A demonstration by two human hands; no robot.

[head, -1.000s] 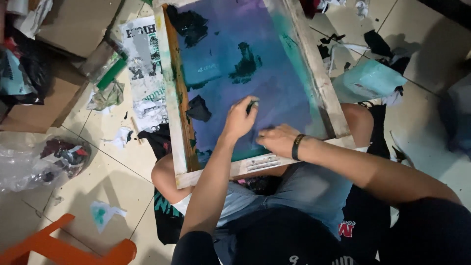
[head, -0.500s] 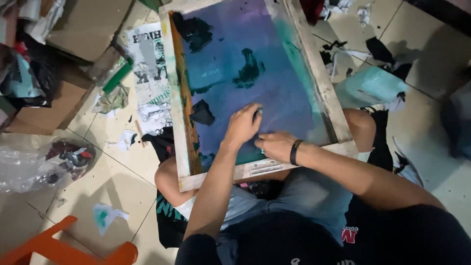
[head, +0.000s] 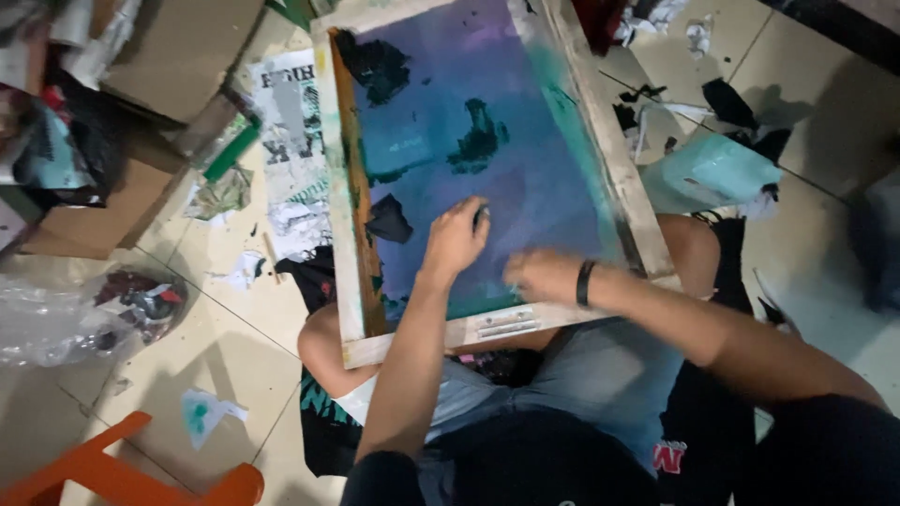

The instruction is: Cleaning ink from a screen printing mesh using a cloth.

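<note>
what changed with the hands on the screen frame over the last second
The left hand slid a little up the purple-blue mesh, still pressing a small dark object there; what it is can't be told. The right hand, blurred, stays low on the mesh near the wooden screen frame's bottom bar. The frame still rests on the person's lap. Nothing was picked up or let go.

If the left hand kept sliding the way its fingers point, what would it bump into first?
Probably the dark ink blotch on the blue-purple mesh. The left hand points up the screen, away from the person. Beyond the blotch lies the far side of the wooden frame, cut off at the picture's top.
</note>
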